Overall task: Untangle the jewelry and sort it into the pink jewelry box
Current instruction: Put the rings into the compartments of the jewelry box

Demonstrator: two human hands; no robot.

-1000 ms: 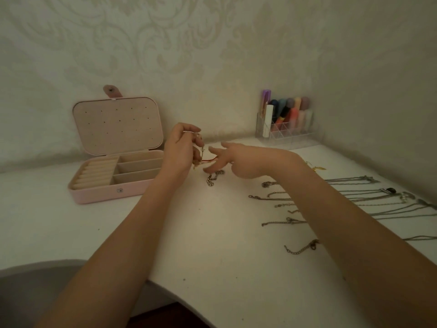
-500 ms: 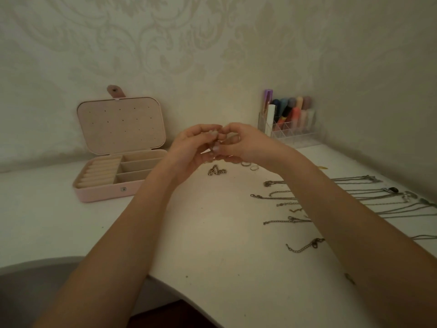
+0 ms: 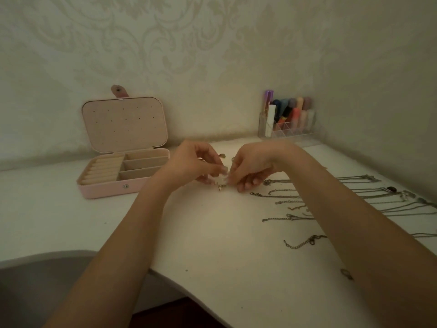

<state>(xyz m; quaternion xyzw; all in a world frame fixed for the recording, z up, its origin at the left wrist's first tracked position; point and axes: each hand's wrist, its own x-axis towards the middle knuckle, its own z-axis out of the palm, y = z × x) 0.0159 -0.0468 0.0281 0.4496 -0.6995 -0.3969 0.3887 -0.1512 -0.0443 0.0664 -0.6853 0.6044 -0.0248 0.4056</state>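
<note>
My left hand (image 3: 197, 163) and my right hand (image 3: 251, 168) meet fingertip to fingertip over the middle of the white table (image 3: 212, 233). Both pinch a small tangled piece of jewelry (image 3: 221, 185), whose metal bits hang just below the fingers. The pink jewelry box (image 3: 113, 188) stands open at the back left, lid upright, its ring rolls and three compartments holding nothing I can see. Several chains (image 3: 281, 218) lie in rows to the right, partly hidden under my right forearm.
A clear organizer (image 3: 289, 124) with colourful tubes stands in the back right corner against the wall. A short bracelet chain (image 3: 305, 241) and a small charm (image 3: 346, 273) lie near the curved front edge. Small pieces (image 3: 222, 155) rest behind my hands.
My hands have come together and dropped lower toward the table; a second ago my right hand was open and apart from the left. Both now pinch the small tangle.
</note>
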